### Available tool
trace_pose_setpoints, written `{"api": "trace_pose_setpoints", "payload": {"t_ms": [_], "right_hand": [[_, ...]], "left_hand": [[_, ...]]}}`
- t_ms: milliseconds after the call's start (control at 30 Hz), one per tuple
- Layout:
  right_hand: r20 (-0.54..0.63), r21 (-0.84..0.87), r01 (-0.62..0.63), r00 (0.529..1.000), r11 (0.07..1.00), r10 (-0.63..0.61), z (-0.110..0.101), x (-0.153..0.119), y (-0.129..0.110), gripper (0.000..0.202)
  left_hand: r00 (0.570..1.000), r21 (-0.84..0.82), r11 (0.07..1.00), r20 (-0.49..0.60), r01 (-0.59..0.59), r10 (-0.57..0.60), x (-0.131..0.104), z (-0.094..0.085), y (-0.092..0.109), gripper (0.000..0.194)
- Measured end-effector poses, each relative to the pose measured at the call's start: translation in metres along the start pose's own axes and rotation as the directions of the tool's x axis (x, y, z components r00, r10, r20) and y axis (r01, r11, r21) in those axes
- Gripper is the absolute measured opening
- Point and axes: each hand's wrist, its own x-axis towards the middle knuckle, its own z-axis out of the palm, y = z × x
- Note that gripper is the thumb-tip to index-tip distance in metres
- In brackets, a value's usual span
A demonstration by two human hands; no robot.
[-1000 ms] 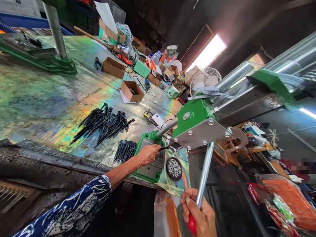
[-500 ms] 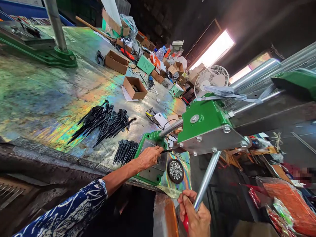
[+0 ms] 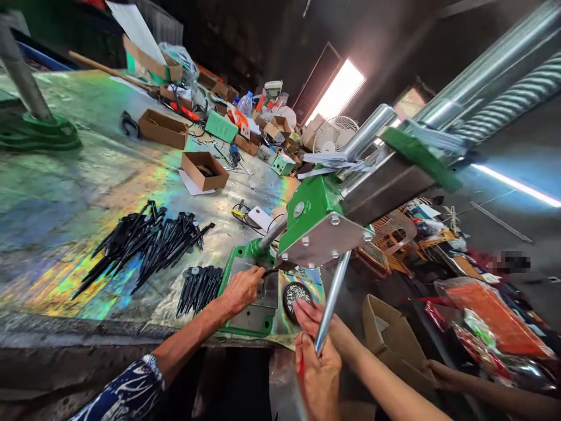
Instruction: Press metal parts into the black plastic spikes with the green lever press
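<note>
My left hand [image 3: 245, 287] is closed at the bed of a green hand press [image 3: 309, 219], its fingertips pinching a thin black strip whose far end is hidden under the press head. My right hand [image 3: 319, 365] is wrapped round the red grip at the end of the press's metal lever [image 3: 333, 301]; most of the grip is covered. Just beyond it, a co-worker's hand [image 3: 309, 316] reaches over a round dark dish [image 3: 287, 307] of small silvery pieces. Left of the press base [image 3: 252, 328] lie a small row of black pointed strips [image 3: 199, 289] and a larger heap [image 3: 146, 242].
A co-worker's other hand [image 3: 432, 373] touches an open cardboard box [image 3: 394, 339] at the right. A small brown box [image 3: 204, 171], tools and cluttered cartons lie further back on the metal-topped table [image 3: 131, 169]. Another green press stand [image 3: 48, 128] is at far left.
A co-worker's arms and a cardboard box have come in from the right, one hand reaching the dish. My view has shifted right. Both my hands keep their holds.
</note>
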Motion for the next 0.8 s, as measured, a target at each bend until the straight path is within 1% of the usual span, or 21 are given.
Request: {"api": "trace_pose_setpoints", "payload": {"t_ms": [100,200,300,367,433,500,567,633,700,800], "right_hand": [[0.092,0.016,0.051,0.994,0.999,-0.053,0.010,0.019,-0.006,0.025],[0.200,0.025,0.099,0.975,0.995,-0.102,0.024,0.041,-0.010,0.025],[0.320,0.049,0.161,0.932,0.986,-0.168,0.039,0.059,-0.016,0.024],[0.404,0.083,0.214,0.886,0.973,-0.229,0.048,0.066,-0.019,0.031],[0.473,0.128,0.268,0.830,0.955,-0.296,0.053,0.066,-0.021,0.037],[0.514,0.173,0.314,0.780,0.933,-0.358,0.057,0.062,-0.024,0.039],[0.527,0.205,0.347,0.748,0.915,-0.402,0.059,0.056,-0.026,0.040],[0.518,0.222,0.367,0.741,0.903,-0.428,0.060,0.050,-0.031,0.036],[0.501,0.228,0.374,0.746,0.899,-0.438,0.061,0.045,-0.038,0.029],[0.504,0.230,0.370,0.746,0.900,-0.435,0.053,0.038,-0.050,0.024]], "left_hand": [[1.000,0.038,0.999,-0.027,-0.003,0.004,-0.001,-0.001,0.002,0.021],[0.999,0.067,0.998,-0.031,0.013,-0.011,-0.002,0.000,0.004,0.027],[1.000,0.105,0.994,-0.007,0.022,-0.021,0.000,0.001,0.004,0.035],[1.000,0.125,0.992,0.000,0.027,-0.027,0.002,0.001,0.004,0.039],[1.000,0.134,0.991,-0.007,0.026,-0.025,0.003,0.000,0.004,0.041],[1.000,0.146,0.989,-0.011,0.020,-0.018,0.002,0.001,0.005,0.042],[1.000,0.158,0.987,-0.008,0.019,-0.018,0.001,0.002,0.005,0.041],[1.000,0.155,0.988,-0.016,0.023,-0.021,-0.002,0.005,0.005,0.040],[0.999,0.141,0.989,-0.030,0.033,-0.029,-0.004,0.008,0.006,0.038],[0.998,0.124,0.991,-0.048,0.046,-0.040,-0.007,0.008,0.008,0.035]]}}
